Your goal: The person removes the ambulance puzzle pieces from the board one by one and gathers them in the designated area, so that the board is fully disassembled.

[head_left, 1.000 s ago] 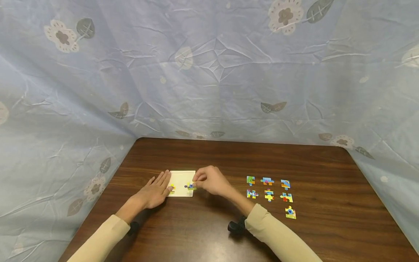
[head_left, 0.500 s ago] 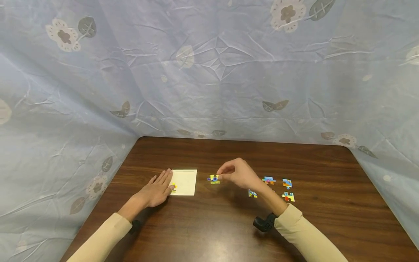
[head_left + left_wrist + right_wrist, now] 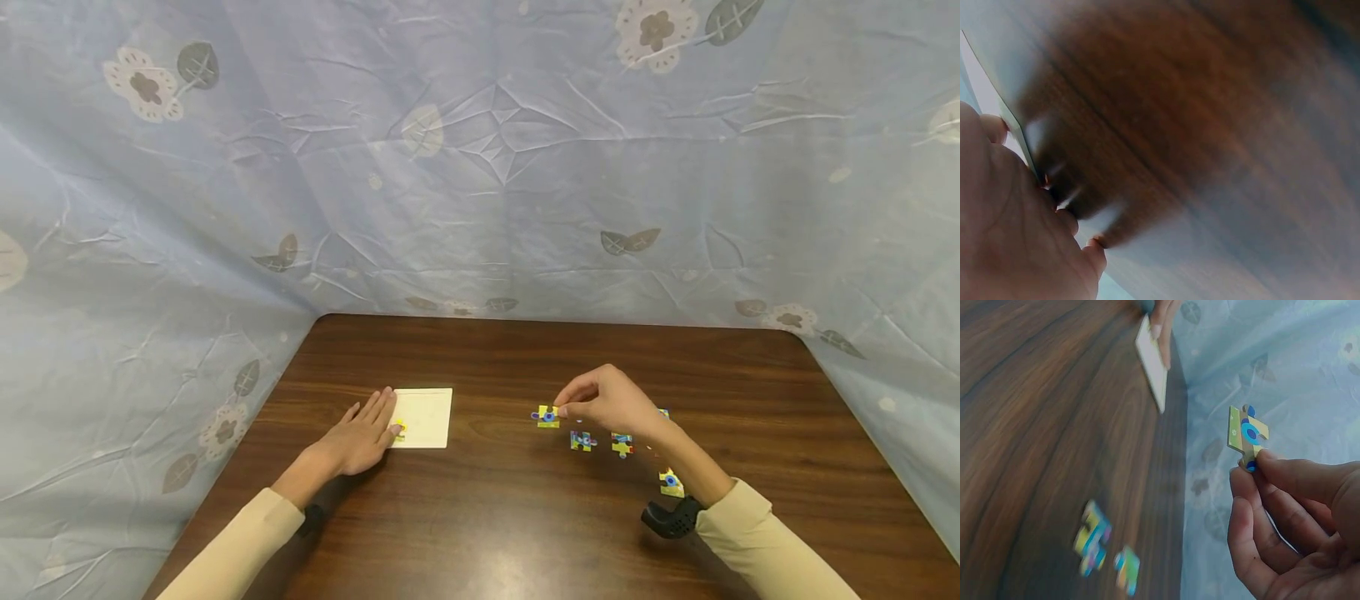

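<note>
Pinched between thumb and fingers of my right hand is a jigsaw puzzle piece, yellow and green with a blue ring, raised above the table. My left hand lies with extended fingers on the left edge of a cream puzzle board. One yellow puzzle piece sits in the board's lower left, partly covered by the left thumb. Below the right hand lie loose pieces: a blue and yellow piece, a yellow piece and a yellow piece with a blue ring. Others are hidden by the right arm.
The brown wooden table spans the lower view. A pale blue flowered cloth hangs behind it and along the sides. Black wrist devices are strapped under both forearms.
My right hand has lifted the puzzle piece off the board and carried it right, over toward the loose pieces. The left hand has stayed on the board's edge.
</note>
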Demonstrator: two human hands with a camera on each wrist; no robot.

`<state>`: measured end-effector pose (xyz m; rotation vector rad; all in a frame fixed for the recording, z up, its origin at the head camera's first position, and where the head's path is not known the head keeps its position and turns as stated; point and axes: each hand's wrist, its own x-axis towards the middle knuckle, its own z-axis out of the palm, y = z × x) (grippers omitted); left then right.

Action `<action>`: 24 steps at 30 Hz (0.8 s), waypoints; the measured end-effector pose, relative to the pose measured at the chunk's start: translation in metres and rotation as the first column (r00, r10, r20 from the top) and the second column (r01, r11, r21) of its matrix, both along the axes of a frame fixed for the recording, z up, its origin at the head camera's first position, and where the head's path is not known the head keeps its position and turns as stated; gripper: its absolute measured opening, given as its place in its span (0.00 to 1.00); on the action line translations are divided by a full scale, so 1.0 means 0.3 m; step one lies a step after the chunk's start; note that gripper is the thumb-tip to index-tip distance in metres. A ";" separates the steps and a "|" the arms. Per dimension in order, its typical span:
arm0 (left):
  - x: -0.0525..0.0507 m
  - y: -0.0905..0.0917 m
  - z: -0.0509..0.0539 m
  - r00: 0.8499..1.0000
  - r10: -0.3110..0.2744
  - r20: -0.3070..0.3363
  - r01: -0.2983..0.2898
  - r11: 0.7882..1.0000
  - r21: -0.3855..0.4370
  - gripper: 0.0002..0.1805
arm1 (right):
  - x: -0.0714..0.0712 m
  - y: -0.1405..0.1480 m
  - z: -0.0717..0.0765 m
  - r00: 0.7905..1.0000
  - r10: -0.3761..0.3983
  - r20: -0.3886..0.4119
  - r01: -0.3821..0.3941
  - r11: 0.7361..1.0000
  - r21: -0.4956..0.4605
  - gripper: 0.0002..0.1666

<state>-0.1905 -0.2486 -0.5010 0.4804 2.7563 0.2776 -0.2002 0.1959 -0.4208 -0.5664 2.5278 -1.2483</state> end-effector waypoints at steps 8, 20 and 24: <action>0.002 -0.006 -0.003 1.000 0.002 0.001 -0.002 1.000 -0.003 0.40 | 0.035 0.142 -0.054 0.999 0.003 0.043 -0.004 1.000 0.027 0.05; 0.001 -0.007 -0.003 1.000 0.002 0.004 -0.002 1.000 -0.002 0.40 | 0.109 0.262 -0.125 0.981 -0.079 0.179 0.067 0.995 0.068 0.07; -0.002 -0.005 -0.003 1.000 -0.003 -0.001 0.003 1.000 -0.003 0.40 | 0.121 0.284 -0.153 0.977 -0.083 0.195 0.068 0.994 0.083 0.09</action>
